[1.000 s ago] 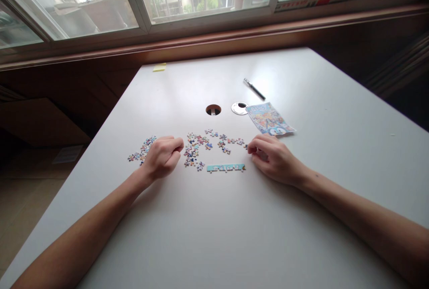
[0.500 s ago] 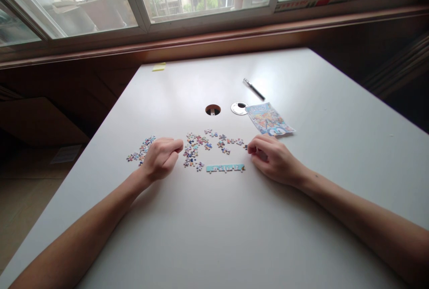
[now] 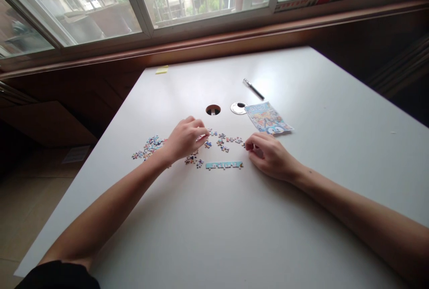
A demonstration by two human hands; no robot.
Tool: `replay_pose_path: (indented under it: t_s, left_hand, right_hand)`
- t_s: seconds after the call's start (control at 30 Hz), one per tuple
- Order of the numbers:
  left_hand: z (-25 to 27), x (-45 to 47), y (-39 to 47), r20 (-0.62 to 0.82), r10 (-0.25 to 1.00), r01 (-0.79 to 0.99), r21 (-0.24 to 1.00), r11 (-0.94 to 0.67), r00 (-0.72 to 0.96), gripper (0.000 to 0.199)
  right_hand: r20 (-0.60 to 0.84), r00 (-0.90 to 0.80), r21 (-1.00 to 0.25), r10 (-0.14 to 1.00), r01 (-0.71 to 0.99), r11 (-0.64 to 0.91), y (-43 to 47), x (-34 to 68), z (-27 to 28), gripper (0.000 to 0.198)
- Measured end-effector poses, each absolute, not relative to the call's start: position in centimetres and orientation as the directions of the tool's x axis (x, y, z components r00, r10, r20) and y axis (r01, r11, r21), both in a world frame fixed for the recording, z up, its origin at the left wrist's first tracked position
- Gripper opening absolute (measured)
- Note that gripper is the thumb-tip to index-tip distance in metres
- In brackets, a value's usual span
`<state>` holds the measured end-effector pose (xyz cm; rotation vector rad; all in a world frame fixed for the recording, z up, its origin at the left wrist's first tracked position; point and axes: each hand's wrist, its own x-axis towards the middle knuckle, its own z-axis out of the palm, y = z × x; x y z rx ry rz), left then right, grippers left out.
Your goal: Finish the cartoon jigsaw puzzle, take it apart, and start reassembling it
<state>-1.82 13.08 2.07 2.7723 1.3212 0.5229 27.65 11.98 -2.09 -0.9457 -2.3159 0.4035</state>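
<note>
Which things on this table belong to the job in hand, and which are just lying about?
Belongs to the job:
- loose jigsaw pieces, around the left hand
- joined pale-blue jigsaw strip, left of the right hand
- printed picture sheet, probably the reference

Just lying about:
- pen
- yellow sticky note
- round silver grommet cover

loose pieces [image 3: 152, 142]: dozens | joined strip [image 3: 224, 165]: 1 | picture sheet [image 3: 268, 117]: 1 | pen [image 3: 254, 89]: 1 | hole [image 3: 213, 109]: 1
</note>
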Motion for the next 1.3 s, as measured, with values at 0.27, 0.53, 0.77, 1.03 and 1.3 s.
replay_pose_path:
  t_s: [0.27,0.53,0.77,1.03,1.3]
  left_hand:
    - [2.4,1.4,16.9,0.143,0.787,0.767,0.176,-0.617,0.600,0.017]
    - [2.2,1.8,16.8,0.136,0.756,0.728,0.208,-0.653,0.640,0.021]
    - [1.9,1.7,17.3,0.149,0.716,0.687,0.206,-0.697,0.682,0.017]
    - [3.1,1.5,15.5,0.122,0.892,0.372,0.878,-0.301,0.435,0.021]
    - [1.9,4.0,10.9,-0.099,0.945,-0.123,0.982,0.144,0.313,0.035]
  right_hand:
    - [0.434,-0.555,-0.487,0.710,0.519,0.703,12.1,27.7,-2.0,0.020]
    - [0.441,-0.562,-0.476,0.699,0.514,0.714,12.2,27.6,-2.3,0.019]
    - [0.432,-0.574,-0.474,0.695,0.511,0.717,12.2,27.6,-2.3,0.020]
    - [0.463,-0.560,-0.473,0.687,0.500,0.726,12.2,27.6,-2.2,0.020]
    - [0.587,-0.434,-0.514,0.684,0.453,0.728,10.6,26.8,-0.3,0.008]
